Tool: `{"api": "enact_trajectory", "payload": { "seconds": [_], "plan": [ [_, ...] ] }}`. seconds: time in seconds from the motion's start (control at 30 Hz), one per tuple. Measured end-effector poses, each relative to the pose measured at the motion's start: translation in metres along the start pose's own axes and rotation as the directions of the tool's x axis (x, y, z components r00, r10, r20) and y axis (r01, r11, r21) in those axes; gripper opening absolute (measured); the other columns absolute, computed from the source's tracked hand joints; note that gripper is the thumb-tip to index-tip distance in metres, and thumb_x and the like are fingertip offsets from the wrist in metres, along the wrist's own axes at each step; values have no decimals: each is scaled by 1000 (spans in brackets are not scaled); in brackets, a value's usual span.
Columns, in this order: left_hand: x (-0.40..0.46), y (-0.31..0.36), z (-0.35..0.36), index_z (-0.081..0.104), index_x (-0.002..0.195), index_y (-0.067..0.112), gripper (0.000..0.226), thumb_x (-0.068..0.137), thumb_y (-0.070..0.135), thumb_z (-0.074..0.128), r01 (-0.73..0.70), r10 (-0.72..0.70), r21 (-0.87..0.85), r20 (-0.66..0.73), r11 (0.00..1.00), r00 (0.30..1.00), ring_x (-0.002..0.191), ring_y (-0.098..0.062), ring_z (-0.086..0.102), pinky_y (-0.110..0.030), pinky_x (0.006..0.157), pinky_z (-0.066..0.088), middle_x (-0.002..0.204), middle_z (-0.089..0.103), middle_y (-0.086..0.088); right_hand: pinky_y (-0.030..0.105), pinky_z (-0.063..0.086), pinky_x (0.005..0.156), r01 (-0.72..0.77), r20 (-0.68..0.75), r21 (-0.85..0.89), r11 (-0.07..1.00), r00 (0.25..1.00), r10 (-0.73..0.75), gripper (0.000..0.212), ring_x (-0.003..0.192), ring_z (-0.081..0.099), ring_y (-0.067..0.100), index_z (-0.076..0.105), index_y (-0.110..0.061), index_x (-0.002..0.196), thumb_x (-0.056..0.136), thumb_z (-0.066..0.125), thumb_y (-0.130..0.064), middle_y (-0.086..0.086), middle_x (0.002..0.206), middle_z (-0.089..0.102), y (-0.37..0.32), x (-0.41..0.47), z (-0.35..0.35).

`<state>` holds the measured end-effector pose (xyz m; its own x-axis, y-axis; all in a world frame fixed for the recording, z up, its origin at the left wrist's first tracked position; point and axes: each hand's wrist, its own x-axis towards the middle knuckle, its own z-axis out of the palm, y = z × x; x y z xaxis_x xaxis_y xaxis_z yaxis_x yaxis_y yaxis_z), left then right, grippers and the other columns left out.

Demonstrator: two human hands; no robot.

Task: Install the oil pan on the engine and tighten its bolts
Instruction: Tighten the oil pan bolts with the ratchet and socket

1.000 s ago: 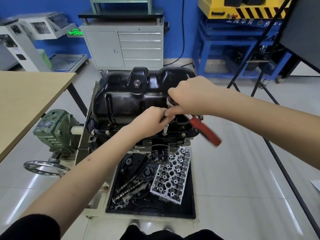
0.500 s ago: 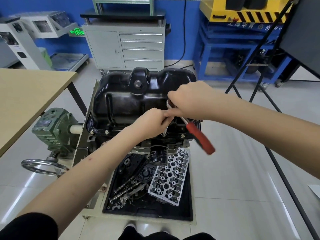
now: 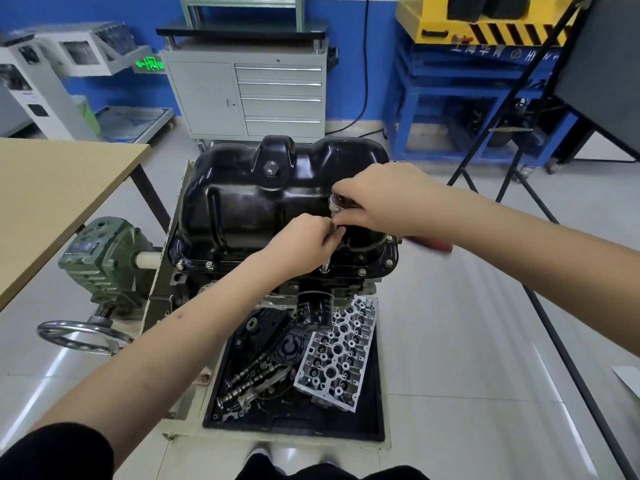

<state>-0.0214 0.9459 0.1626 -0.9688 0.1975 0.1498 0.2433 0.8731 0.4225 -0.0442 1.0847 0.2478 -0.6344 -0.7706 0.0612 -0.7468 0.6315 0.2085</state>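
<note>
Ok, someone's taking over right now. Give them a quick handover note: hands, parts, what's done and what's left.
Right hand grips the red-handled ratchet at its head; the handle is blurred, so probably mid-swing.
Left hand pinches the extension and socket, steadying it on a near-flange bolt.
Oil pan is seated on the engine; bolts show along the near flange and right corner.
Left: finish this bolt, then work round the others. The far flange is hidden, and tightness cannot be judged.

ratchet head: hidden under our right hand (image 3: 381, 202) | red handle (image 3: 429, 244): motion-blurred | socket (image 3: 325, 266) top: covered by our left hand (image 3: 301, 244) | fingers' grip: unclear
</note>
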Motion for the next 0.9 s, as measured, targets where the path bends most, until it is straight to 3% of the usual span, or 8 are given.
{"api": "enact_trajectory", "payload": {
  "seconds": [0.13,0.23,0.33,0.43,0.57,0.63,0.77,0.9],
  "plan": [
    [1,-5,-4,31,53,19,44,96,25,41,4,-2,-29,60,1000,998,46,-12,35,-26,53,24,50,38,4,32,34,92,209,51,-181,961,978,-203,40,108,52,24,33,-20,136,99,30,-35,1,122,52,5,-2,1],
    [-1,-3,-2,37,60,14,39,96,28,41,22,-22,6,53,1000,998,49,-16,38,-29,54,29,50,38,6,34,41,72,111,29,-198,974,994,-107,40,78,54,25,48,-15,110,95,31,-48,2,86,57,2,-2,-1],
    [-2,0,2,40,58,13,40,94,28,43,-4,4,27,-3,1000,1000,45,-15,39,-24,44,25,47,41,4,28,21,46,-61,42,-64,996,997,63,43,50,29,14,35,-17,70,91,35,-54,-4,60,30,-9,-5,-3],
    [-1,-1,0,34,57,10,40,95,20,41,-25,25,13,22,1000,999,50,-22,40,-27,50,22,51,46,-4,29,26,52,-24,-8,-33,999,1000,24,31,66,45,23,46,-16,94,95,35,-45,1,74,46,-11,-6,3],
    [-1,-6,-7,45,60,6,40,95,23,43,-15,15,-1,141,1000,990,52,-20,43,-27,52,25,53,44,-2,34,38,78,199,46,-159,967,980,-194,36,100,52,26,35,-20,132,97,40,-23,5,112,52,-6,-7,7],
    [-3,-6,-9,49,68,6,34,95,25,41,-9,10,-5,176,1000,984,57,-18,46,-28,56,31,60,47,0,33,38,70,198,5,-200,960,980,-201,31,92,55,25,40,-21,126,97,39,-30,2,107,55,-8,-8,6],
    [-7,-1,-8,59,76,11,27,94,21,42,-33,41,-80,92,996,995,52,-14,40,-28,58,34,58,45,1,27,16,45,-74,-9,-120,990,997,74,44,53,34,18,34,-15,70,92,36,-53,-3,61,33,-14,-6,-1],
    [-4,-1,-5,43,64,8,32,95,17,42,-28,32,-50,78,998,996,58,-22,43,-27,57,28,57,43,-1,29,29,53,15,-30,-121,993,999,-18,27,80,51,26,46,-14,108,97,36,-37,3,84,51,-10,-3,6]
  ]
}}
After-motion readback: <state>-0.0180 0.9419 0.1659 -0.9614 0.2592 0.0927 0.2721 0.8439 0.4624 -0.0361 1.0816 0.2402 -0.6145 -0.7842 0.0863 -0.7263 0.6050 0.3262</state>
